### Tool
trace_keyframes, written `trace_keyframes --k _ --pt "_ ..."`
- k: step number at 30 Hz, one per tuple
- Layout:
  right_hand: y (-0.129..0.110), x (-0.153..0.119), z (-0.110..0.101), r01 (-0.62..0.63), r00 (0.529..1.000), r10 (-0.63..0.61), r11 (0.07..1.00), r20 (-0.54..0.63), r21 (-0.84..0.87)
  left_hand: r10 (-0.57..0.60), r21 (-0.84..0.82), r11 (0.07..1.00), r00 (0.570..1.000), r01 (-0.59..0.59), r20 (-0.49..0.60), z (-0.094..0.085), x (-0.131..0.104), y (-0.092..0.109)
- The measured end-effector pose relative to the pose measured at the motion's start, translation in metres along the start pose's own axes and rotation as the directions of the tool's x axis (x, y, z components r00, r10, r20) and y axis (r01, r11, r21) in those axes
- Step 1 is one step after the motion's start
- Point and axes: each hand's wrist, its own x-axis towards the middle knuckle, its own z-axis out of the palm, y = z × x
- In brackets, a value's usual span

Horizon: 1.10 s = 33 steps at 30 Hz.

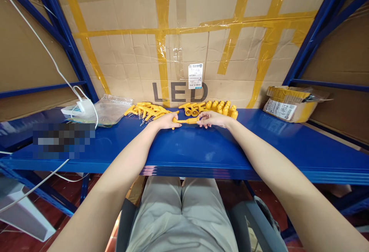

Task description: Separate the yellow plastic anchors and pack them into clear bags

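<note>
Between my two hands, level above the blue table (pixel 198 148), lies a yellow plastic piece (pixel 189 121) with a thin ridged stem on the left and a thicker cylinder on the right. My left hand (pixel 167 120) is closed round its left end. The fingers of my right hand (pixel 212 119) pinch the cylinder's right end. Behind my left hand is a heap of yellow T-shaped handles (pixel 147 110) with thin metal tips. Beyond my right hand stand several upright yellow cylinders (pixel 220 106), and beside them lie yellow pieces with round open ends (pixel 191 110).
A taped cardboard sheet (pixel 129 60) closes off the back. On the left are a clear plastic bag (pixel 111 108), a white plug with cable (pixel 83 105) and a pixelated dark object (pixel 63 138). A small cardboard box (pixel 290 105) sits at right. Blue posts (pixel 311 33) flank the table.
</note>
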Motion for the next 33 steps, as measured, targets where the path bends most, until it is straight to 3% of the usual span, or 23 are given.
trace_keyframes --k 8,17,24,33 --pt "-0.007 -0.004 0.002 0.004 1.000 -0.004 1.000 -0.008 -0.019 -0.010 -0.010 1.000 1.000 0.010 0.014 0.001 0.000 0.001" --pt "0.006 0.008 0.003 0.093 0.995 -0.094 0.995 -0.026 -0.029 -0.006 0.012 1.000 1.000 0.006 0.001 0.000 0.001 -0.001" --pt "0.001 0.003 0.002 0.128 0.992 -0.129 0.983 0.008 -0.134 -0.007 0.023 1.000 1.000 0.007 -0.010 0.000 0.001 -0.001" --pt "-0.009 -0.004 0.001 0.049 0.999 -0.043 0.975 0.032 -0.217 -0.014 -0.005 1.000 1.000 0.014 0.017 0.000 -0.001 0.002"
